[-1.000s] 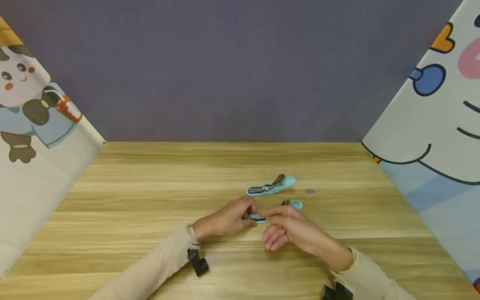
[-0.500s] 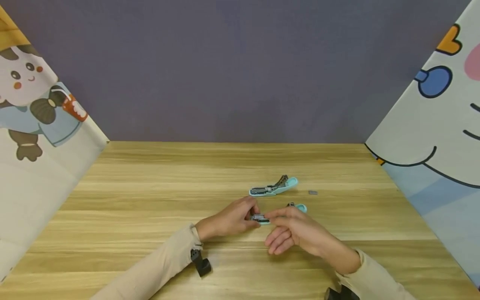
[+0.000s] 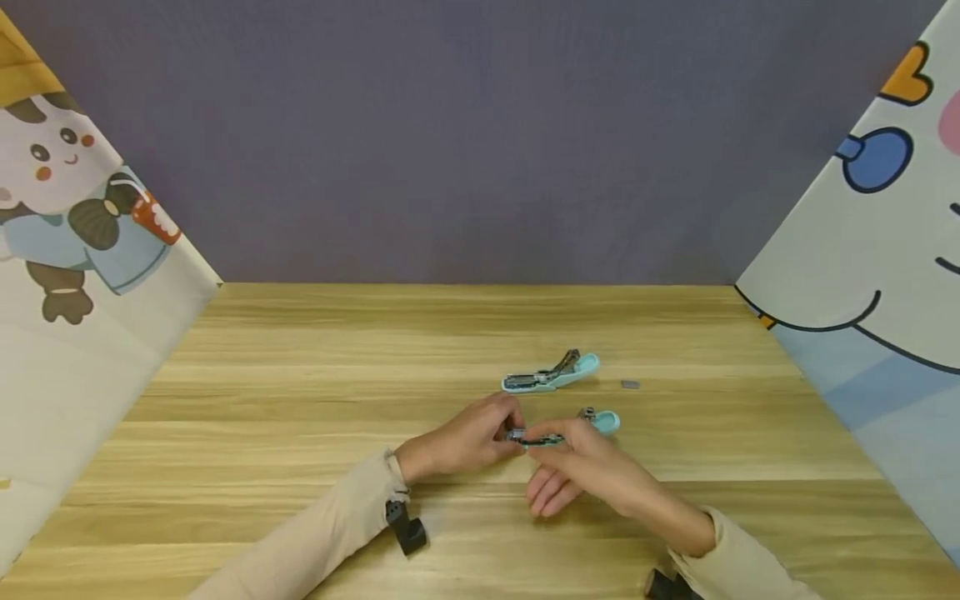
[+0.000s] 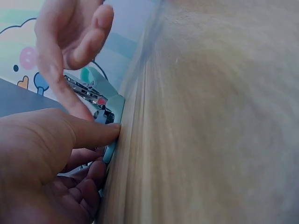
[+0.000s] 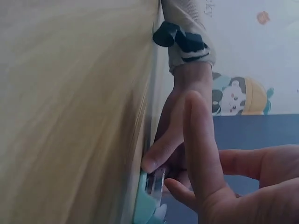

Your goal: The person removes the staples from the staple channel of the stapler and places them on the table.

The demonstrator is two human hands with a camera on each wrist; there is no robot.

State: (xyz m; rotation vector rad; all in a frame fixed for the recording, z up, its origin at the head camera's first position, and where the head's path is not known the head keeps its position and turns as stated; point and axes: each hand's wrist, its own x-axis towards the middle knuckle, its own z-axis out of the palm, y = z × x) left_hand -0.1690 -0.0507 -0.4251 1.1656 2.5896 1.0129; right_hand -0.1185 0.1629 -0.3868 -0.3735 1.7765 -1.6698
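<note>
A mint-green stapler (image 3: 606,422) lies on the table with its top swung up and its metal channel bared. My left hand (image 3: 471,436) holds its front end, thumb (image 4: 105,134) against the near side and fingers on the far side. My right hand (image 3: 588,467) lies over the middle of the stapler. Its index finger (image 4: 70,98) reaches down, nearly straight, to the channel, while the thumb stands apart and the other fingers are loosely bent. Part of the channel is hidden behind the fingers.
A second mint-green stapler (image 3: 551,377), also opened up, lies just beyond the hands. To its right is a small grey strip of staples (image 3: 631,384). A dark panel (image 3: 480,150) rises along the table's back edge, with printed panels at both sides.
The right index finger and thumb have spread apart, showing more of the near stapler's channel. The left hand keeps its hold. The whole view has shifted slightly.
</note>
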